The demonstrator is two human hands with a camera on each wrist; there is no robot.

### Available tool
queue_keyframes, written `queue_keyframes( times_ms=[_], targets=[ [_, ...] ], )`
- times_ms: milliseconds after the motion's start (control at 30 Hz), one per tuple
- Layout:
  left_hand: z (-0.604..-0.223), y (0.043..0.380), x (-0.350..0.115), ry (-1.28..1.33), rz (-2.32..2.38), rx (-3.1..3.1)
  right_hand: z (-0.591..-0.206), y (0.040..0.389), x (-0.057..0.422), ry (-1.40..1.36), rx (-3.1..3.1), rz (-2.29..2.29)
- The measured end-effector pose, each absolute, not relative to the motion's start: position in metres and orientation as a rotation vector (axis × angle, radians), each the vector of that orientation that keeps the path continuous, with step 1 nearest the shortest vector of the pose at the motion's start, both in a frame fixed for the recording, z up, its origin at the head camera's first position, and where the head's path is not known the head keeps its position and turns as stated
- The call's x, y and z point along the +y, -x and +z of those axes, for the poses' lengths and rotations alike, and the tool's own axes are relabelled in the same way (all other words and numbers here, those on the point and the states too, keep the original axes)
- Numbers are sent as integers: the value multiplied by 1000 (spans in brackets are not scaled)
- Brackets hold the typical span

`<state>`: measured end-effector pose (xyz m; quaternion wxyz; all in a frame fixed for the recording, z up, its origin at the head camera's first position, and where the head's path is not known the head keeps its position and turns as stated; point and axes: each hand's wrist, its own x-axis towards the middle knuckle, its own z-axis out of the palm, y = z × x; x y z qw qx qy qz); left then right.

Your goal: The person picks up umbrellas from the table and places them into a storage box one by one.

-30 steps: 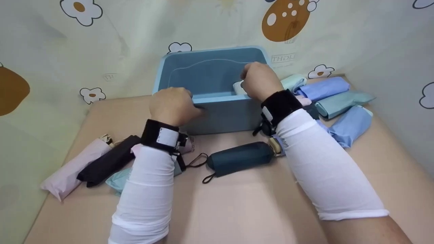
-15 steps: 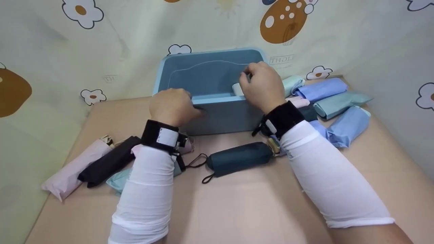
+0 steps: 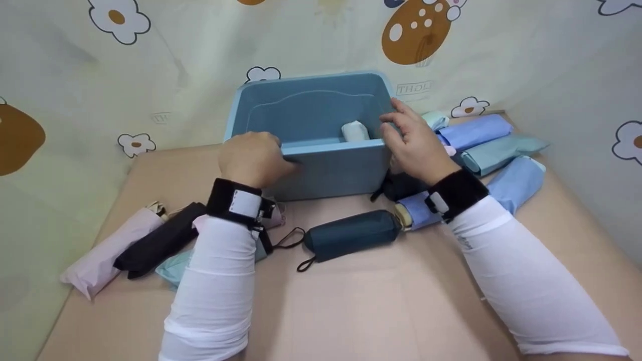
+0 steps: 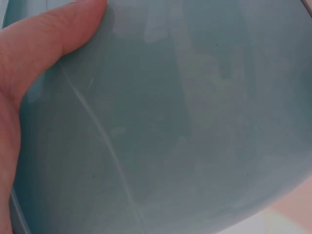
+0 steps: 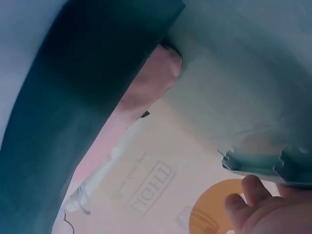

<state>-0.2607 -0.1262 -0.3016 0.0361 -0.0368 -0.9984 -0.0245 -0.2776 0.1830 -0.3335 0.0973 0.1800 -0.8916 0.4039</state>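
A blue-grey plastic bin (image 3: 326,147) stands at the back of the table. My left hand (image 3: 251,159) grips its front left corner, the thumb (image 4: 58,31) lying flat on the outer wall in the left wrist view. Inside, at the right end, lies a pale folded umbrella (image 3: 355,131). My right hand (image 3: 415,144) is at the bin's front right corner with fingers spread and nothing in them. In the right wrist view its fingers (image 5: 256,190) are right at the underside of the bin's rim.
Folded umbrellas lie on both sides: pink (image 3: 118,245), black (image 3: 160,240) and others at left; blue (image 3: 476,131), green (image 3: 501,153) and more at right. A dark teal umbrella (image 3: 351,234) lies in front of the bin. A patterned curtain (image 3: 200,45) hangs behind.
My right hand has moved out of the bin to the right, its fingers uncurling at the corner. The pale umbrella inside now shows more fully. The left hand has stayed on the rim.
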Motion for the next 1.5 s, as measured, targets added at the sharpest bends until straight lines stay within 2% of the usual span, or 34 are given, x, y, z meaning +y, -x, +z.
queue_keyframes(
  times_ms=[367,767,1100,1267,1500],
  targets=[
    [-307,261,-124,100,-92,-3071,-342,269,199,-560,-2716,1275],
    [-307,261,-124,134,-84,-3043,-349,256,212,-549,-2742,1154],
    [-303,260,-124,125,-103,-3051,-397,248,217,-697,-2954,853],
    [-301,259,-124,136,-103,-3045,-393,244,222,-691,-3056,740],
    [-302,259,-126,133,-97,-3056,-368,232,234,-711,-3149,705]
  ],
)
